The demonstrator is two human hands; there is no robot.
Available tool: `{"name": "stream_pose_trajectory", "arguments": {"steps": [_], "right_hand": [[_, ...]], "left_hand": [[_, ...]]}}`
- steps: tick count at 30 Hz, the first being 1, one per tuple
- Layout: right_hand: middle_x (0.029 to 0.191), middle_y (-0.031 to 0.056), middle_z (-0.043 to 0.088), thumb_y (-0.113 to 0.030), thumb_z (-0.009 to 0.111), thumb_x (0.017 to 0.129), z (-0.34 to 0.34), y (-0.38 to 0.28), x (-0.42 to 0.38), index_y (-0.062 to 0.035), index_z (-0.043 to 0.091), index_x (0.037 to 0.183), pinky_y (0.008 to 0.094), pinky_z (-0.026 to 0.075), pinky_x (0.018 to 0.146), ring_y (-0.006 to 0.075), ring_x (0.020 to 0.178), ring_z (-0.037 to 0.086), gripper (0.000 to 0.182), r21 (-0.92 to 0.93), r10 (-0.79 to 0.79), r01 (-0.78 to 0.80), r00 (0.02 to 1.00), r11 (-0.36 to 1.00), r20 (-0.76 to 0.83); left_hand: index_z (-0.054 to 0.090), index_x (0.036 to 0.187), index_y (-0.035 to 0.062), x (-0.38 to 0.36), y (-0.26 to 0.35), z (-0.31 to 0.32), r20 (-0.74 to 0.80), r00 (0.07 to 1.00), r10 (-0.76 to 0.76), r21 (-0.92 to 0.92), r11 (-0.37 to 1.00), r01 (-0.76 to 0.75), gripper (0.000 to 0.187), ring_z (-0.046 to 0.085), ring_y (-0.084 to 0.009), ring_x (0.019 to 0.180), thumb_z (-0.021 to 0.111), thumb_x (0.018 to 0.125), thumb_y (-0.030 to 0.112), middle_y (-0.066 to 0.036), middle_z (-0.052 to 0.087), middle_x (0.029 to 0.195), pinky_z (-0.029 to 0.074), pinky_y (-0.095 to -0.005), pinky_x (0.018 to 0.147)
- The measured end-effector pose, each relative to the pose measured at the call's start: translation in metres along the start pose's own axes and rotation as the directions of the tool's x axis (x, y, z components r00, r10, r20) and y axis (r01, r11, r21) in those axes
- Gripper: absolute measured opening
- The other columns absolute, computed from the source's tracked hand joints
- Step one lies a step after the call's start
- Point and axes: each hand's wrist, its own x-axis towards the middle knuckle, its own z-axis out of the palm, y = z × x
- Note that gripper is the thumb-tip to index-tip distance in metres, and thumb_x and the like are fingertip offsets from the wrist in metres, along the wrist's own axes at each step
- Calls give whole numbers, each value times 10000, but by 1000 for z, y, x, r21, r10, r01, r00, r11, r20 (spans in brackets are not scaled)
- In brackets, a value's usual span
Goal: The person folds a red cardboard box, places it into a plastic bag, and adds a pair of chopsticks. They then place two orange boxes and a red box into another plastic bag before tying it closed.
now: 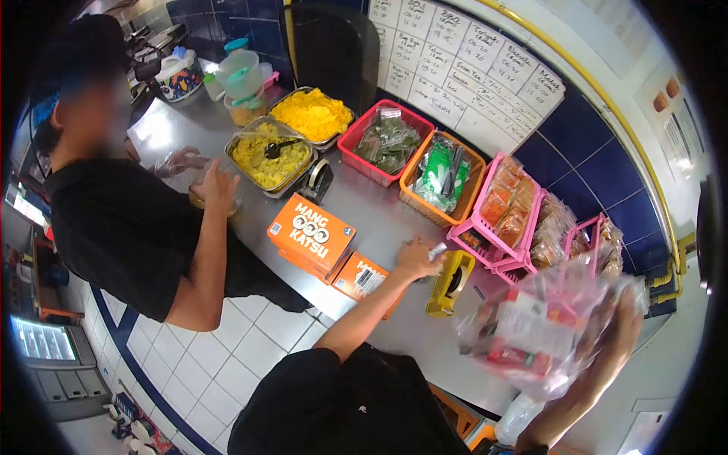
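Observation:
A clear plastic bag (531,326) with red and white packets inside hangs at the right, with my right hand (618,322) closed on its upper right side. Over the steel table, my left hand (418,259) is beside a yellow tape dispenser (450,284). Its fingers are curled around a small whitish item, too small to name. Left of that hand stand orange printed boxes (311,236), the smaller one (360,277) near my left forearm.
A co-worker (136,220) in black stands at the left. Behind the boxes are trays of yellow food (312,114), a red basket (384,142), an orange basket (442,178) and pink baskets (504,208) of packets along the tiled wall.

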Motion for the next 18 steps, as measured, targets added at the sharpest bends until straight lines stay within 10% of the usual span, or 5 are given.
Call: {"name": "stream_pose_trajectory", "arguments": {"steps": [2,4,9,11,18], "right_hand": [[869,-24,569,-438,588,961,41,-22,5,-109,626,1033,221,436,562,54,719,541,339,-33,-102,100,992,994,-76],[890,-25,568,-426,579,961,68,-29,17,-105,638,1041,253,459,662,82,806,548,336,25,-24,23,998,999,65],[870,-4,573,-337,547,974,165,28,51,-73,650,946,265,456,615,109,698,536,285,72,-264,258,871,963,414],[865,36,593,-328,536,987,216,51,37,-53,646,955,268,462,628,119,712,556,298,215,-66,-64,836,974,545],[893,186,651,-214,444,1049,367,134,-7,61,533,1153,370,596,513,270,610,698,306,130,39,-197,679,972,733]], "left_hand": [[532,1359,117,-20,-6,14,-34,998,44,-8,999,-44,660,521,-475,1184,619,880,562,-189,516,1341,470,-540,988],[512,1346,86,-45,-7,14,-434,855,285,-47,940,-337,534,535,-423,1171,659,912,361,-200,519,1327,482,-494,969],[628,1158,56,-160,-36,-68,-463,814,351,-289,808,-513,281,592,-342,1089,676,885,100,-166,628,1172,477,-431,938],[676,1039,52,-193,-59,-86,-495,837,233,-302,857,-418,158,620,-329,1015,657,884,68,-144,663,1083,486,-416,904],[686,1023,37,-233,-149,-131,-628,751,-201,-328,944,-22,133,614,-220,924,624,905,44,-105,669,992,479,-329,792]]}}
